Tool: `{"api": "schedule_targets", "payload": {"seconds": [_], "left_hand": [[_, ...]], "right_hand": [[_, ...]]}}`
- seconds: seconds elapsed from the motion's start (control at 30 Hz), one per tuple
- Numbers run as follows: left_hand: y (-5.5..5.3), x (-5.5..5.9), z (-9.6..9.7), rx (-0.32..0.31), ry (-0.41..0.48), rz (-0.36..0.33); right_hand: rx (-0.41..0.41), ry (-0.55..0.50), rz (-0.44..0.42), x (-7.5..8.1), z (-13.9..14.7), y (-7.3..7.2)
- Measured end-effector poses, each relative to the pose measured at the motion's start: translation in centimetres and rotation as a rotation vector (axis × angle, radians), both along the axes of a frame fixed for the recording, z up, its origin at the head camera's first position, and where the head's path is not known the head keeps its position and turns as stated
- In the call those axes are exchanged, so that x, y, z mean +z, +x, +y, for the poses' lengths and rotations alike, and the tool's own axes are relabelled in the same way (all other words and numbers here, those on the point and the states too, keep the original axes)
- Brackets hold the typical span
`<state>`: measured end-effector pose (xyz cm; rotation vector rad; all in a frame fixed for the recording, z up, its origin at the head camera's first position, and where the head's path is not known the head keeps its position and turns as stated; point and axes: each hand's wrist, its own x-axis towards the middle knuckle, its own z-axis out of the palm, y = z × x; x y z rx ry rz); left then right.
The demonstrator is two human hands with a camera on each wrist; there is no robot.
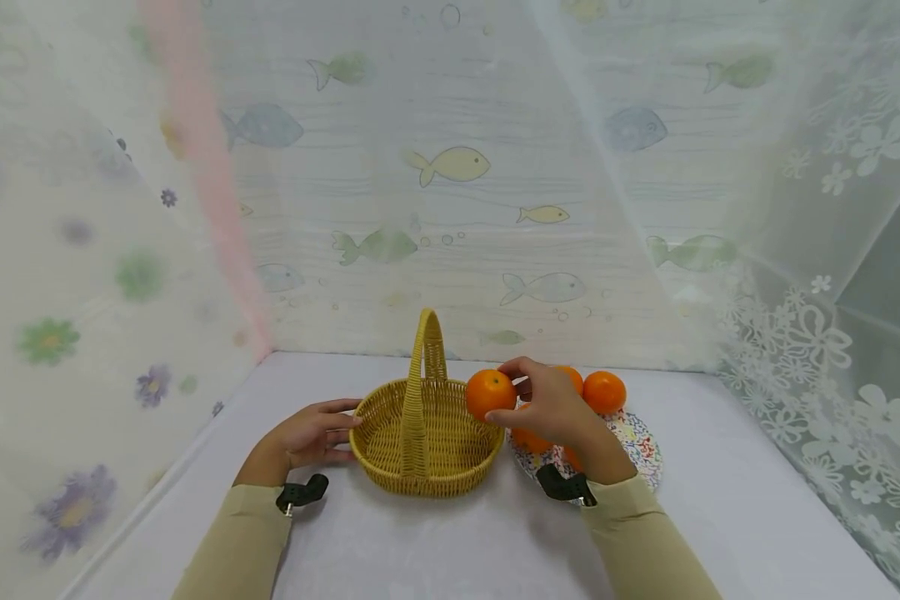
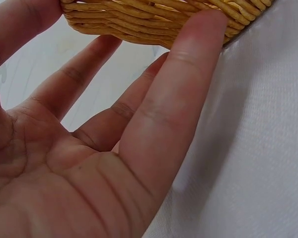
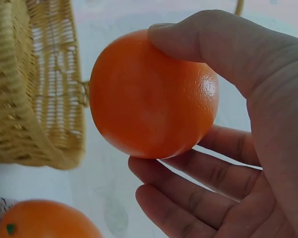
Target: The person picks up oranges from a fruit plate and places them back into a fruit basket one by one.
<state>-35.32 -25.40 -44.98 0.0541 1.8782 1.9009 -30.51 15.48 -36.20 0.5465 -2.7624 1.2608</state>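
A yellow wicker basket [image 1: 457,479] with a tall arched handle stands on the white cloth. My left hand [image 1: 315,433] is at its left side; the fairly straight fingers [image 2: 161,104] touch the basket's woven wall [image 2: 139,20] in the left wrist view. My right hand [image 1: 551,404] holds an orange [image 1: 490,395] between thumb and fingers, raised by the basket's right rim. In the right wrist view the orange [image 3: 154,94] is apart from the table, with the basket [image 3: 44,99] to its left. More oranges lie on a speckled plate [image 1: 645,446], partly hidden by my right hand.
On the plate, one orange [image 1: 604,392] shows clearly at the back right. A white cloth [image 1: 412,550] covers the table. Fish-patterned curtains [image 1: 450,192] hang behind, with flowered sheer fabric [image 1: 832,350] along the right.
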Motion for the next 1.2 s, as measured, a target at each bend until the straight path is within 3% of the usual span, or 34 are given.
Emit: {"api": "schedule_targets", "payload": {"seconds": [0.13,0.27,0.6,0.77,1.2], "left_hand": [[0.3,0.3,0.2,-0.003,-0.004,0.005],[0.5,0.5,0.3,-0.006,-0.007,0.005],[0.0,0.0,-0.1,-0.012,0.0,0.002],[0.0,0.1,0.0,-0.004,-0.004,0.001],[0.0,0.1,-0.1,-0.024,0.006,-0.008]], "right_hand": [[0.015,0.002,0.006,-0.4,-0.8,0.2],[0.016,0.082,0.037,-0.9,-1.7,0.2],[0.106,0.138,0.048,-2.4,-3.3,-0.1],[0.108,0.168,0.075,-3.1,-3.6,-0.4],[0.141,0.173,0.025,-4.1,-4.5,-0.2]]}}
